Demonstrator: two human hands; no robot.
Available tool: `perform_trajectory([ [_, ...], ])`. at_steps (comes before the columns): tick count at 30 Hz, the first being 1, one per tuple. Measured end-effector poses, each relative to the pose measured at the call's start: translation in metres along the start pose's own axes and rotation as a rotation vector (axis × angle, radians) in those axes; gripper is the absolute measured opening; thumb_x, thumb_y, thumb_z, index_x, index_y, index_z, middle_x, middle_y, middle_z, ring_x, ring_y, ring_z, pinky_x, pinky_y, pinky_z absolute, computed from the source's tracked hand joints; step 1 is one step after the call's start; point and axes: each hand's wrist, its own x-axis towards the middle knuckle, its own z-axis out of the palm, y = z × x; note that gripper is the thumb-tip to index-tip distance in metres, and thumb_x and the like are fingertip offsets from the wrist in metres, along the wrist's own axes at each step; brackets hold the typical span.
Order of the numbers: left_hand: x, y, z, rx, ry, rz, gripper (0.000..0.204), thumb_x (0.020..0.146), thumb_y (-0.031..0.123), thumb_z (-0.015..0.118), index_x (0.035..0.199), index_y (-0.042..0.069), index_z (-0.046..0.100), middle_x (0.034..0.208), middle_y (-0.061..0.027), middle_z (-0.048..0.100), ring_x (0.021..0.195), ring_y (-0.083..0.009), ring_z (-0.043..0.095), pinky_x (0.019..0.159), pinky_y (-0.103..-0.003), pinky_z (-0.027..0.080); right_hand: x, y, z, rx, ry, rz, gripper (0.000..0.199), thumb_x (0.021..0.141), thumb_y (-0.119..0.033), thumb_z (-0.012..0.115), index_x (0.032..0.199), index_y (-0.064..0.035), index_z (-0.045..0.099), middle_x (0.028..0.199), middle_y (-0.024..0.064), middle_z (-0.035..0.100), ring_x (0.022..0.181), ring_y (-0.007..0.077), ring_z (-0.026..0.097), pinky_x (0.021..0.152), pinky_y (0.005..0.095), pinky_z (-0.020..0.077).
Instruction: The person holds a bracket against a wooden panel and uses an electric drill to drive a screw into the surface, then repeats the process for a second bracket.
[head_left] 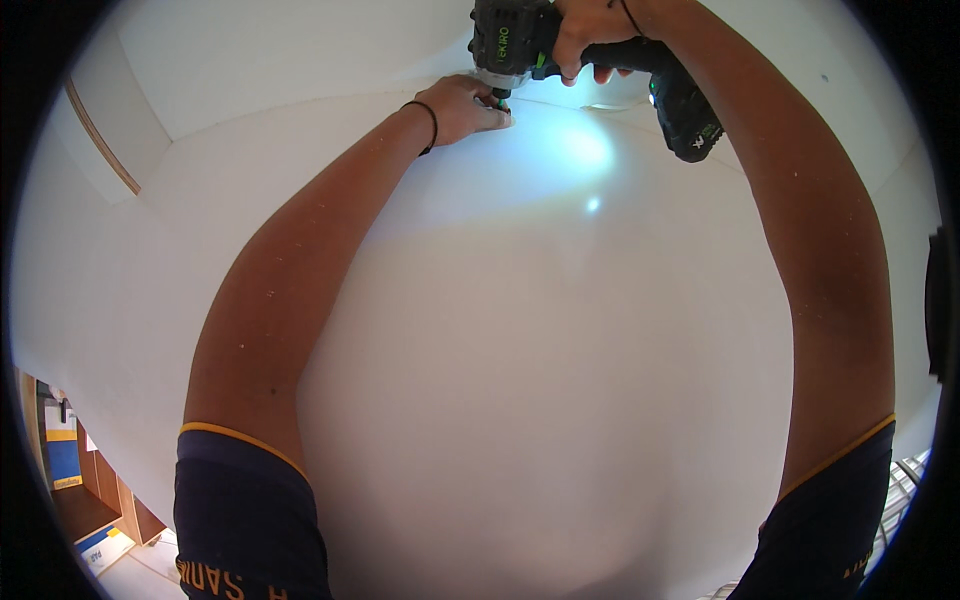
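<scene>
High on a white wall, close to where it meets the upper surface, I hold up a black cordless drill with green details. My right hand is wrapped round its handle, and the battery end sticks out to the right. The drill's short dark nose points down the picture toward the wall. Around its tip my left hand is closed in a pinch, against or very near the wall. A small dark and greenish bit shows between those fingers; what they hold is too small to name. The drill's lamp throws a bluish-white glow on the wall.
A brown-edged strip runs along the white surface at the upper left. At the lower left are wooden shelving and a blue, white and yellow box. A dark object lies at the right rim.
</scene>
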Motion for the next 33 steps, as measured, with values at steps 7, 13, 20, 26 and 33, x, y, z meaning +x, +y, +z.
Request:
perform_trajectory([
  [7, -0.004, 0.014, -0.003, -0.013, -0.047, -0.021, 0.038, 0.079, 0.034, 0.075, 0.103, 0.006, 0.066, 0.101, -0.0066, 0.066, 0.096, -0.0180, 0.060, 0.092, -0.031, 0.045, 0.003, 0.006, 0.001, 0.000, 0.005, -0.010, 0.038, 0.070, -0.029, 0.073, 0.105, -0.0125, 0.071, 0.092, 0.0081, 0.069, 0.075, 0.0189, 0.061, 0.067, 0.0352, 0.0482],
  [13, 0.001, 0.005, 0.001, -0.009, 0.008, -0.020, 0.046, 0.073, 0.039, 0.077, 0.101, 0.004, 0.066, 0.101, -0.0090, 0.066, 0.092, -0.0206, 0.060, 0.086, -0.032, 0.047, 0.004, 0.005, 0.001, 0.032, -0.017, 0.006, 0.038, 0.070, -0.028, 0.074, 0.105, -0.0127, 0.070, 0.091, 0.0079, 0.069, 0.074, 0.0177, 0.061, 0.066, 0.0339, 0.0484],
  [20, -0.004, 0.015, -0.004, -0.001, -0.060, -0.011, 0.038, 0.078, 0.034, 0.075, 0.103, 0.006, 0.067, 0.101, -0.0068, 0.066, 0.096, -0.0176, 0.060, 0.092, -0.031, 0.045, 0.001, 0.008, 0.000, 0.047, -0.031, -0.024, 0.038, 0.070, -0.027, 0.074, 0.105, -0.0127, 0.070, 0.090, 0.0074, 0.069, 0.074, 0.0170, 0.061, 0.065, 0.0337, 0.0481],
  [26, 0.001, 0.002, -0.004, -0.021, -0.063, 0.023, 0.038, 0.078, 0.036, 0.070, 0.101, 0.006, 0.069, 0.098, -0.0087, 0.067, 0.091, -0.0192, 0.059, 0.086, -0.031, 0.046, 0.001, 0.007, 0.000, 0.046, -0.027, -0.019, 0.036, 0.069, -0.027, 0.074, 0.102, -0.0130, 0.071, 0.090, 0.0066, 0.069, 0.074, 0.0170, 0.061, 0.066, 0.0340, 0.0480],
  [33, -0.001, 0.003, -0.008, -0.006, -0.067, 0.018, 0.037, 0.080, 0.036, 0.065, 0.103, 0.008, 0.069, 0.101, -0.0072, 0.066, 0.094, -0.0194, 0.058, 0.087, -0.032, 0.044, 0.006, 0.005, 0.002, 0.015, -0.020, -0.006, 0.037, 0.068, -0.028, 0.074, 0.102, -0.0131, 0.071, 0.090, 0.0067, 0.069, 0.075, 0.0178, 0.062, 0.067, 0.0339, 0.0485],
])
